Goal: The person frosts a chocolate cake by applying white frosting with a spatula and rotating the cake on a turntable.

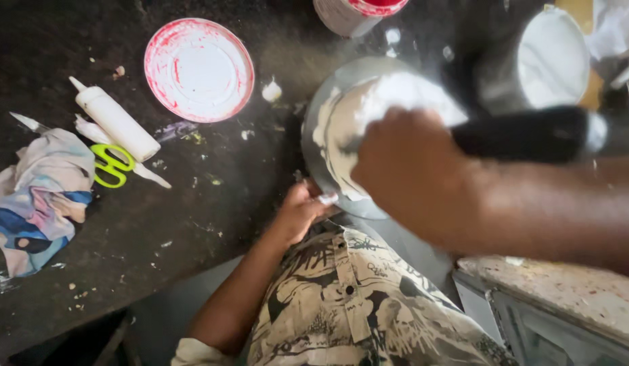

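Crumpled rag [36, 193], green scissors [111, 165], glue bottle [116, 119] at counter's [213, 203] left edge. Red-rimmed lid [198, 69] mid-counter, bare dark room below. Left hand [301, 211] fingers pinching round plate [358, 132] rim; right hand [412, 169] clenched on black handle [524, 134], over white paste. Metal pot [548, 61] crowding far right.

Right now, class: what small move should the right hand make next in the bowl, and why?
Probably one more stir: the right hand has the black-handled tool in the white paste, which still looks lumpy, while the left hand steadies the bowl at its rim.

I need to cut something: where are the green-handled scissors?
The scissors lie at the left of the head view, between the white squeeze bottle and the crumpled cloth.
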